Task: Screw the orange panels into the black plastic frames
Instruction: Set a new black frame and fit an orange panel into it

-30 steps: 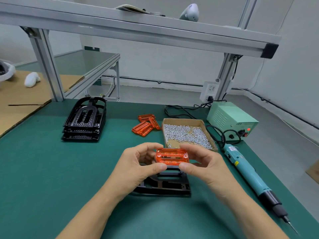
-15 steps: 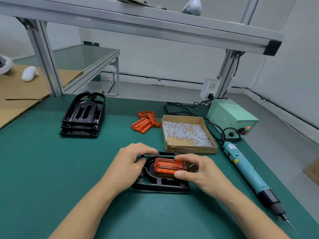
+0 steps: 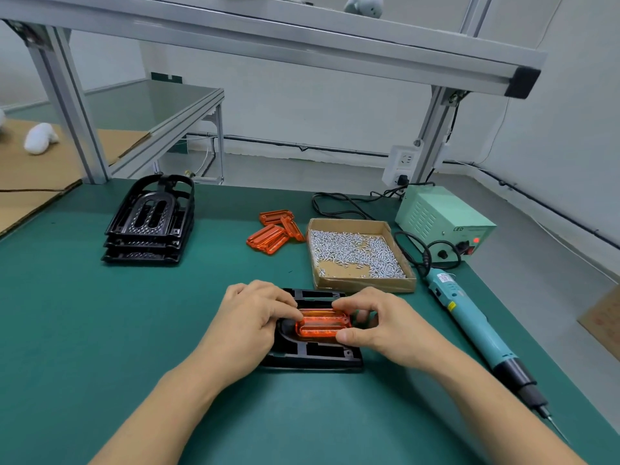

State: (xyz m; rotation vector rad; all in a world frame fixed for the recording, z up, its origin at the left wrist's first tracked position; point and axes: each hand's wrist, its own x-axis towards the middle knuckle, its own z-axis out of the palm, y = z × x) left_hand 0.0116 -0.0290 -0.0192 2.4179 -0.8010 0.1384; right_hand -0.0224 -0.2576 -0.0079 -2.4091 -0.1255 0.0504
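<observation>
We see a green table (image 3: 100, 330) bearing stacked black frames (image 3: 151, 223), one frame (image 3: 315, 357), orange panels (image 3: 273, 231), a screw box (image 3: 360, 253), a screwdriver (image 3: 479, 330) and a power unit (image 3: 443, 223).

Single view, head-worn: we looked forward and down from above our own forearms, close over the green mat (image 3: 100, 330). Beyond the fingers (image 3: 285, 305) we took in the far wall (image 3: 318, 105). No second view shared anything.

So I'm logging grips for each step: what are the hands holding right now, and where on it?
Both hands pinch the orange panel lying in the black frame: left hand at its left end, right hand at its right end.
</observation>
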